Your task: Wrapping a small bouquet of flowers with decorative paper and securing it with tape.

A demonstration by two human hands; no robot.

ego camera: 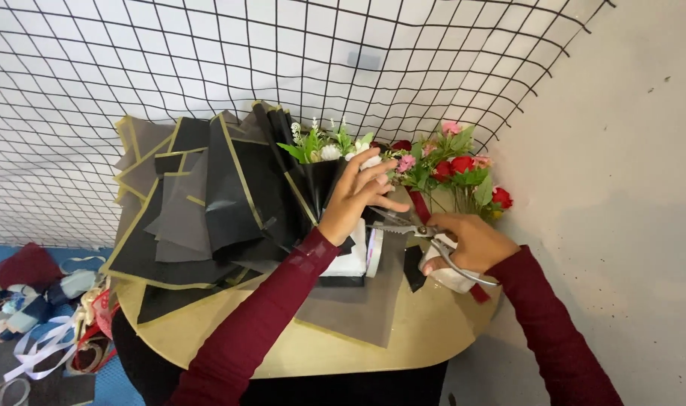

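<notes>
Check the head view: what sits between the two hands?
In the head view, the scissors' blades span the gap between the left hand on the black-wrapped bouquet and the right hand; a dark red ribbon lies behind.

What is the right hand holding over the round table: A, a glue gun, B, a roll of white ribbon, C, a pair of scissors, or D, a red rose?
C: the right hand grips the handles of a pair of metal scissors, blades pointing toward the left hand, which rests on the black-wrapped bouquet.
</notes>
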